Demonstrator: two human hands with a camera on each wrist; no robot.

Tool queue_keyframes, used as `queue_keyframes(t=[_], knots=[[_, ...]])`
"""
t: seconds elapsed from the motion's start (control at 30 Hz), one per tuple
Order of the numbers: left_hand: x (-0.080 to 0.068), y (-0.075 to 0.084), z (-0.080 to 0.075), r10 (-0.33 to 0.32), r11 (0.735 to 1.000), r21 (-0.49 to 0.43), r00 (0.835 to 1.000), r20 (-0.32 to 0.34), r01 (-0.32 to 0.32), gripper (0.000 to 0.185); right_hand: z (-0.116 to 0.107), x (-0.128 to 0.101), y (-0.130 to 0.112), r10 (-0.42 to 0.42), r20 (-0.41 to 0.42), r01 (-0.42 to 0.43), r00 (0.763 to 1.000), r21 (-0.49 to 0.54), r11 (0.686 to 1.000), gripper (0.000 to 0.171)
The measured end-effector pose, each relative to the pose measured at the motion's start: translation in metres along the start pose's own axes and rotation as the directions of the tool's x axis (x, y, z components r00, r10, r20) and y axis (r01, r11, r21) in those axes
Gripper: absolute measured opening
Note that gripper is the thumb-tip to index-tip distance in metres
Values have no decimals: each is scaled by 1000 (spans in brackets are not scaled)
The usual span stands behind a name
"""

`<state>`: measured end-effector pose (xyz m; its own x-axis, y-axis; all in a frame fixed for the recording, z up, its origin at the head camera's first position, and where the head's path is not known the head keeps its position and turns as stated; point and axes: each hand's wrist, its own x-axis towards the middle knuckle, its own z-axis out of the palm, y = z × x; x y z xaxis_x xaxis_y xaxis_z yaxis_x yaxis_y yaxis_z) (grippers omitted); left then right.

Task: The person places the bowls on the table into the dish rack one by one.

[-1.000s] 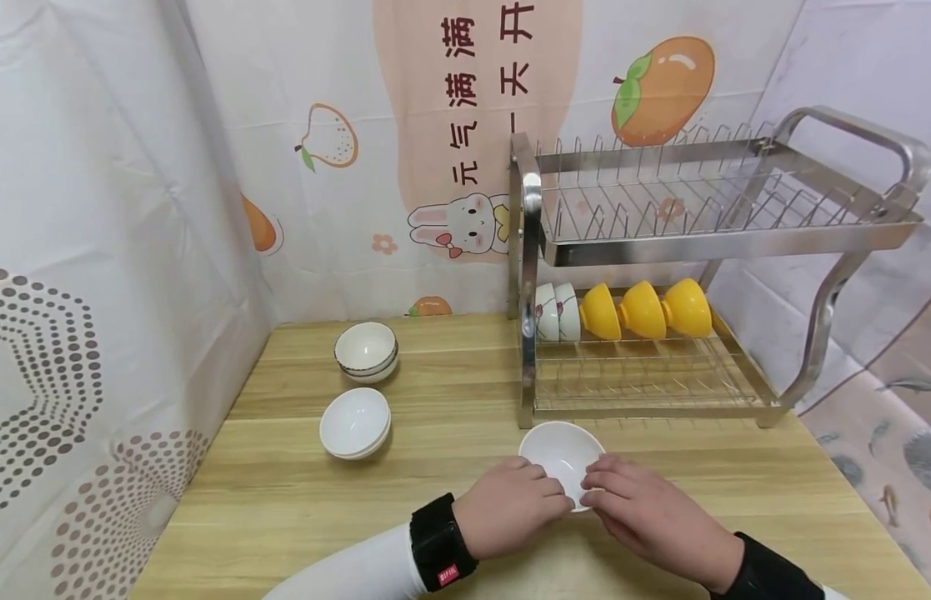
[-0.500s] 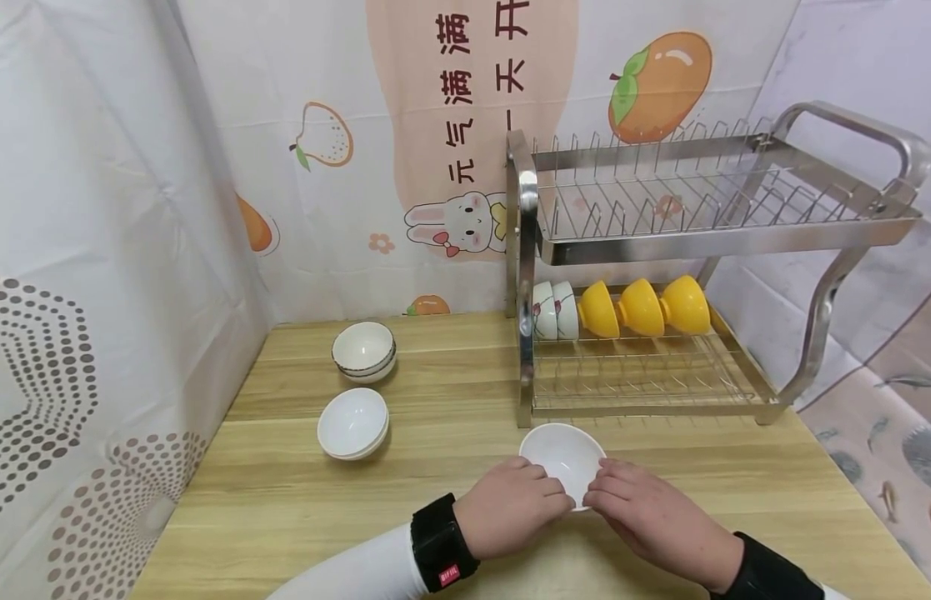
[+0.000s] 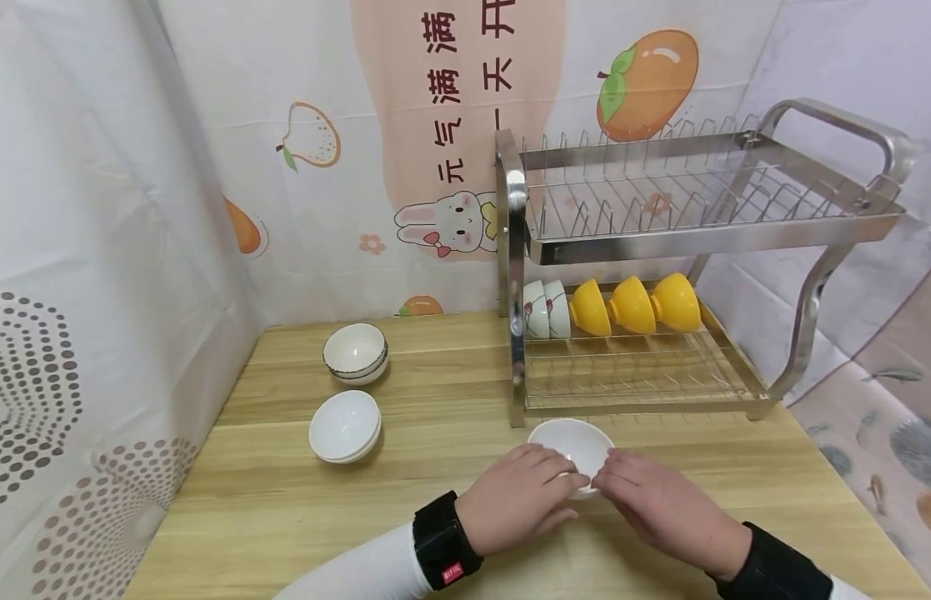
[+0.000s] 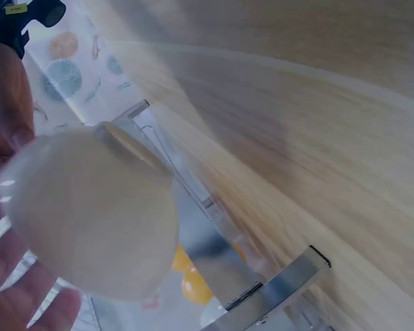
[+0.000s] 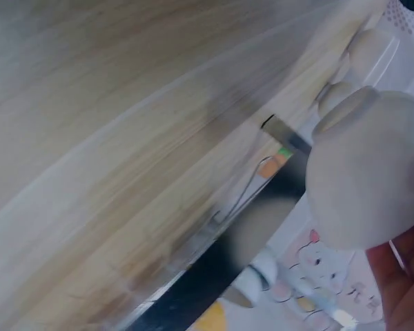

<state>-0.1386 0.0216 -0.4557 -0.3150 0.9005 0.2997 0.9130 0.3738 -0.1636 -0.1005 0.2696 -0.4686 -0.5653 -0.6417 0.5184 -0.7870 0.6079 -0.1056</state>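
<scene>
1. Head view first: both hands are on a small white bowl [image 3: 571, 444] near the front edge of the wooden table [image 3: 450, 417], just in front of the dish rack [image 3: 660, 242].
2. The left hand [image 3: 519, 510] curls round the bowl's near left rim, fingers hooked over the edge.
3. The right hand [image 3: 663, 512] comes in from the other side, fingertips pinching the near right rim, and the two hands almost meet at the front of the bowl.
4. Left wrist view: the bowl [image 4: 90, 214] fills the lower left, pale and blurred, with fingers [image 4: 14, 296] under it.
5. Right wrist view: the same bowl [image 5: 369, 169] sits at the right edge, blurred, with a fingertip [image 5: 403, 283] below it.
6. Over by the table's left edge, a plain white bowl stack [image 3: 345, 427] sits nearer the front, and a dark-rimmed bowl stack [image 3: 356, 353] sits behind it towards the back edge.
7. On the rack's lower shelf, two patterned white bowls [image 3: 546, 309] stand on edge beside three yellow bowls [image 3: 633, 305].
8. A fruit-print curtain [image 3: 405, 150] hangs behind the table.
</scene>
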Motion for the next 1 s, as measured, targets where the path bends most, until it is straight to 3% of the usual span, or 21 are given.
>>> queue_keyframes(t=[0.07, 0.1, 0.13, 0.2, 0.27, 0.33, 0.43, 0.6, 0.67, 0.77, 0.87, 1.0], knots=[[1, -1, 0, -8, 1000, -23, 999, -52, 7, 52, -3, -2, 4, 76, -17, -77, 997, -20, 997, 40], [2, -1, -1, -7, 1000, -24, 997, -76, 5, 57, -5, -4, 6, 127, -27, -128, 991, -26, 991, 32], [3, -1, -1, -6, 1000, -20, 995, -97, 4, 62, -8, -5, 7, 193, -38, -193, 980, -12, 981, 24], [5, -1, -1, 2, 1000, -11, 992, -128, -3, 68, -15, -8, 11, 350, -40, -349, 936, 30, 937, 13], [8, 1, -1, 11, 1000, 3, 990, -140, -11, 73, -22, -10, 17, 506, -39, -499, 862, 110, 859, 14], [11, 3, 0, 13, 1000, 3, 991, -135, -13, 76, -30, -11, 27, 635, -38, -615, 772, 209, 760, 17], [18, 7, 2, -12, 1000, -24, 996, -87, 9, 80, -39, -16, 48, 750, -60, -700, 659, 316, 640, 19], [28, 16, 5, -60, 997, -37, 998, 14, 61, 83, -48, -35, 87, 854, -71, -757, 516, 429, 493, 30], [32, 19, 6, -66, 997, -28, 997, 30, 67, 84, -50, -43, 100, 881, -43, -774, 472, 459, 437, 36], [36, 21, 8, -74, 997, -18, 996, 42, 74, 85, -52, -51, 116, 905, -4, -787, 426, 491, 373, 41], [40, 22, 10, -83, 996, -24, 995, 51, 84, 84, -52, -56, 128, 916, 21, -791, 400, 514, 334, 42], [47, 24, 12, -87, 995, -46, 994, 69, 90, 83, -52, -60, 137, 922, 31, -801, 387, 506, 319, 43]])
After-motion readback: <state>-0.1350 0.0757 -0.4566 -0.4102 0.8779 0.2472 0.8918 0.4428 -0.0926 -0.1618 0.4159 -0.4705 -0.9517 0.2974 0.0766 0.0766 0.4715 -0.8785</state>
